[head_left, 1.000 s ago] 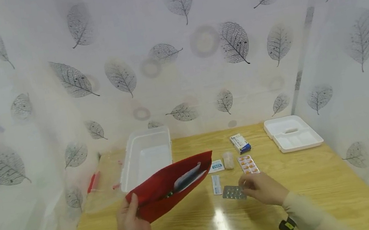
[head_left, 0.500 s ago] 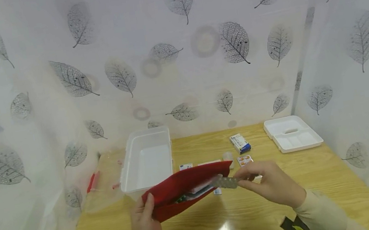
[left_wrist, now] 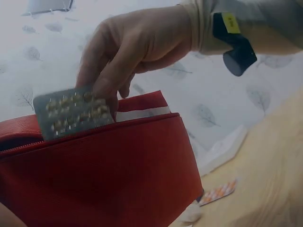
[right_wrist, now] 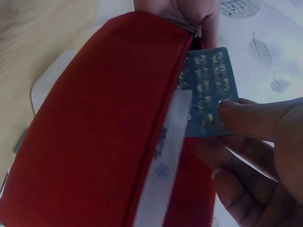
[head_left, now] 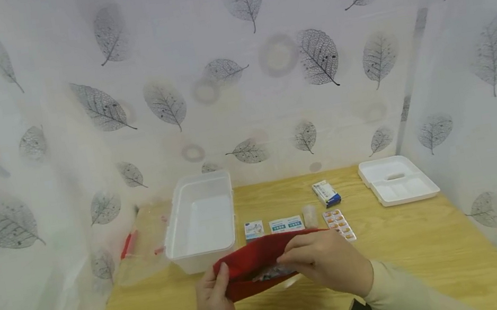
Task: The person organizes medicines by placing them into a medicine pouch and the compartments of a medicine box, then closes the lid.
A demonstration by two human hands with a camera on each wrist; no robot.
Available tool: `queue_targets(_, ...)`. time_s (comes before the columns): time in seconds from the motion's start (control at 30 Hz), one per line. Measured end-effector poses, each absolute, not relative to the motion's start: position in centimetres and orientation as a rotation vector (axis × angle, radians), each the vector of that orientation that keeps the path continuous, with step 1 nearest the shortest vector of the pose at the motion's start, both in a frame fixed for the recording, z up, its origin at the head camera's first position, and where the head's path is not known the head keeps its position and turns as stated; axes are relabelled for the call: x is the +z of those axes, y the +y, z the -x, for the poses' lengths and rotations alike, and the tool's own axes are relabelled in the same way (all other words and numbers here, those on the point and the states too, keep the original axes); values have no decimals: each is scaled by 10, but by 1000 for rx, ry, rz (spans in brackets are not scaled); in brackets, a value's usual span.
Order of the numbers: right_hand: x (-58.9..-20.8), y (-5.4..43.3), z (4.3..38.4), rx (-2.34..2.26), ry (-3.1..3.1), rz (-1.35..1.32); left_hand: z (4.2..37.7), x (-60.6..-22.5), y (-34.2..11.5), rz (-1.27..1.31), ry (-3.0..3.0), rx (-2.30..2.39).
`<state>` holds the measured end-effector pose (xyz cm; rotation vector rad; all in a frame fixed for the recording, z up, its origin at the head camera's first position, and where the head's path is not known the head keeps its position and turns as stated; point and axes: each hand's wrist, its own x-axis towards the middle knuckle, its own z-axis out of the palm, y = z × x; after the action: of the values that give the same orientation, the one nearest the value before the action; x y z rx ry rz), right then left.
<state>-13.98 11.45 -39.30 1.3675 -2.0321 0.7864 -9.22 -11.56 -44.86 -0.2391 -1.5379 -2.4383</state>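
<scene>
A red zippered pouch (head_left: pixel 258 252) is held up over the table by my left hand (head_left: pixel 216 302), which grips its left end with the thumb on the near side. The pouch's mouth gapes upward. My right hand (head_left: pixel 329 261) pinches a blister pack of pills (right_wrist: pixel 206 92) between thumb and fingers. In the left wrist view the lower edge of the blister pack (left_wrist: pixel 75 111) sits inside the pouch mouth, its upper part still above the zip. A white packet (right_wrist: pixel 165 156) pokes out of the mouth beside it in the right wrist view.
Behind the pouch lie small boxes and packets (head_left: pixel 287 224), a bandage roll (head_left: pixel 309 216) and an orange-pill blister pack (head_left: pixel 338 224). A medicine box (head_left: pixel 326 193) lies farther back. A clear plastic bin (head_left: pixel 178 248) stands left, a white tray (head_left: pixel 400 186) at back right.
My right hand has lifted the blister pack off the table and brought it left to the pouch mouth. My left hand has moved the pouch right and lower.
</scene>
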Motion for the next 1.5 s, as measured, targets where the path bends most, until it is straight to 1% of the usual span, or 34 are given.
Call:
queue_targets(0.3, -405, 96, 138, 613, -2118, -1343, 92, -450, -112, 241, -1617, -2415)
queue_targets(0.63, -414, 83, 136, 587, -2217, -1342, 91, -448, -109, 213, -1688, -2380)
queue_targets(1.13, -415, 75, 136, 376, -2327, -1396, 92, -454, -112, 230, -1613, -2434)
queue_targets(1.27, -415, 77, 136, 434, -2337, -1383, 92, -456, -114, 221, -1587, -2437)
queue_targets(1.5, -409, 85, 137, 721, -2291, -1367, 91, -454, -121, 94, -1621, -2436)
